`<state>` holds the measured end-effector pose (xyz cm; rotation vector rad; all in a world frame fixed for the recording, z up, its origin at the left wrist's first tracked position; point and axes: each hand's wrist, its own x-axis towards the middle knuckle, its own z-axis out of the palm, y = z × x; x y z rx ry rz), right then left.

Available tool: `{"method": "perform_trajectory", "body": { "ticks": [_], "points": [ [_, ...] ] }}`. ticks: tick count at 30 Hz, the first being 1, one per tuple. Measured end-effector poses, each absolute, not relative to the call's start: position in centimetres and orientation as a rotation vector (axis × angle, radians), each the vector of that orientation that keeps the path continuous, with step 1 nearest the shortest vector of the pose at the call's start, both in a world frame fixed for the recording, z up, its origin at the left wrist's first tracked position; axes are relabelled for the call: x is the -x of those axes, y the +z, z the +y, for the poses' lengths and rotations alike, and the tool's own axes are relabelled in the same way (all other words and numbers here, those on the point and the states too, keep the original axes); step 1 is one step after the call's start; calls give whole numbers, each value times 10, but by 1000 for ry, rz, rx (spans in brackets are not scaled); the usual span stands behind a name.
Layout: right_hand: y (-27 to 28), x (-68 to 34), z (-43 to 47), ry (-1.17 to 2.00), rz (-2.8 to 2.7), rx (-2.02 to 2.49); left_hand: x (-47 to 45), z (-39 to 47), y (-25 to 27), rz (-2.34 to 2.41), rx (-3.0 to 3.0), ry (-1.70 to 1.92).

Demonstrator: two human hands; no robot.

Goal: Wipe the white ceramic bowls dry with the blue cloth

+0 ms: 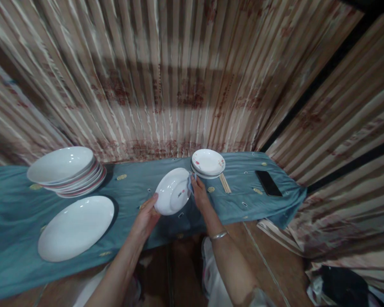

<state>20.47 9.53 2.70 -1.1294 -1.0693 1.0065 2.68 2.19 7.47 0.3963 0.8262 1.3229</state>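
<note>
My plate: a round, shiny white plate (171, 194) with a little pink and dark print on it. I hold it up, tipped, over the bench (240, 209) with its blue-green cloth cover.
My left hand (149, 215): pinching the left edge of the plate.
My right hand (199, 192): pinching a thin blue-grey cloth (190, 184) at the plate's right edge. A shiny silver bangle (219, 235) goes round that wrist.
Small pile: round white plates with red flowers (208, 162), just behind my right hand.
Sticks: thin tan chopsticks (225, 183), beside the small pile.
Phone: flat and black (268, 183), over to the right.
Big pile: white dishes with red bands (64, 166), at the left.
Big plate: white, smooth and oval-looking (77, 229), in front of the big pile.
Curtain: tan, folded cloth with dark red pictures (179, 85), behind the bench.
</note>
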Motion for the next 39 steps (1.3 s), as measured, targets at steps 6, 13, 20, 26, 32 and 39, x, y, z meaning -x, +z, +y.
{"method": "perform_trajectory", "body": {
  "ticks": [6, 13, 20, 26, 32, 39],
  "points": [
    [26, -205, 99, 1007, -1037, 1176, -26, 21, 76, 821, -417, 1316],
    [70, -198, 81, 546, -1399, 1089, -29, 19, 80, 846, -461, 1314],
    [92, -184, 52, 120, -1803, 1134, -32, 18, 76, 802, -466, 1309],
    [94, -161, 27, -74, -2081, 1144, -32, 19, 76, 766, -451, 1342],
    [94, -153, 22, -96, -2204, 1165, -30, 21, 79, 801, -457, 1354],
    [91, -176, 53, 73, -1836, 1172, -35, 19, 80, 788, -443, 1318]
  ]
}}
